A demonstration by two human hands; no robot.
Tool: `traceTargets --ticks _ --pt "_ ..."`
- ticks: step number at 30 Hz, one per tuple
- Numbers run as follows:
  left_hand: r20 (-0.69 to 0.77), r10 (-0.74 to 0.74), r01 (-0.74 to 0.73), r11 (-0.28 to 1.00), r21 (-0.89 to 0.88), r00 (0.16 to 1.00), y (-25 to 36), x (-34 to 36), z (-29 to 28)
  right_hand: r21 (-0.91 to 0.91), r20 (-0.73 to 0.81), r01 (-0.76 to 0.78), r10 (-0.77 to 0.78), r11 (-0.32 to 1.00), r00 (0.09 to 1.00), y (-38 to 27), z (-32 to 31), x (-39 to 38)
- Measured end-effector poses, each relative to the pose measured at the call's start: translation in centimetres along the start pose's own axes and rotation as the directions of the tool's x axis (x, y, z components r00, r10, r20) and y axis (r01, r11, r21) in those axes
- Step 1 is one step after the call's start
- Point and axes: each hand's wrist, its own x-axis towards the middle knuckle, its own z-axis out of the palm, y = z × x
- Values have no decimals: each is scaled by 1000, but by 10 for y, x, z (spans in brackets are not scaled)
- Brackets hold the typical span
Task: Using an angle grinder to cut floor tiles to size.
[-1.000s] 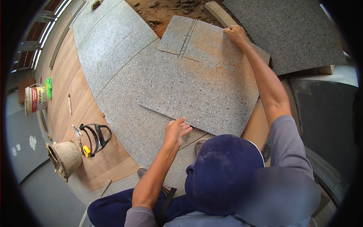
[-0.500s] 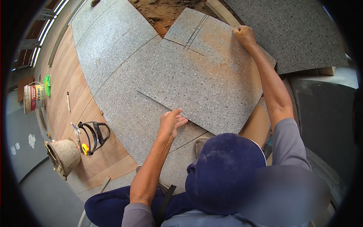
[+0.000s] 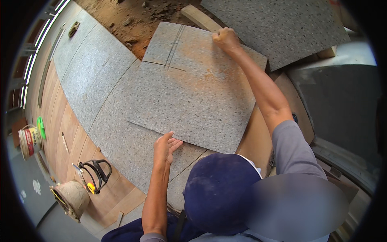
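A speckled grey terrazzo tile (image 3: 201, 101), with dark straight lines and an orange dust patch, lies at a skew over other grey floor tiles (image 3: 88, 68). My right hand (image 3: 225, 38) is closed on its far edge. My left hand (image 3: 167, 147) touches the raised near edge, palm turned up, thumb at the edge and fingers extended. A darker speckled slab (image 3: 274, 24) lies at the upper right beside a pale timber piece (image 3: 201, 18).
Wood planks (image 3: 54, 101) run along the left, with a paint bucket (image 3: 28, 143), green item (image 3: 40, 127), crusted bucket (image 3: 72, 197), black-framed tool (image 3: 96, 173) and yellow tape measure (image 3: 92, 187). Bare soil (image 3: 121, 20) lies beyond. A navy cap (image 3: 217, 193) fills the bottom centre.
The tile has shifted slightly away from me with both hands at its edges, most visibly between the first two frames. The whole view has since swung, moving the scene leftward in the picture.
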Motion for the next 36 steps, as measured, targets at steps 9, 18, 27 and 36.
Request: traceTargets --ticks 9,18,27,36 --pt "-12 55 -52 978 204 998 3 5 -4 -187 -63 81 -94 979 994 -9 -3 -25" --pt "-9 35 -28 906 422 999 13 13 -14 -205 -59 77 -91 976 994 -8 -3 -35" --pt "90 -54 -35 636 771 995 106 10 -42 207 -197 149 -108 967 974 -30 -112 -171" --pt "-1 135 -20 151 988 991 222 -20 -174 -69 280 -238 248 969 928 39 -225 -382"
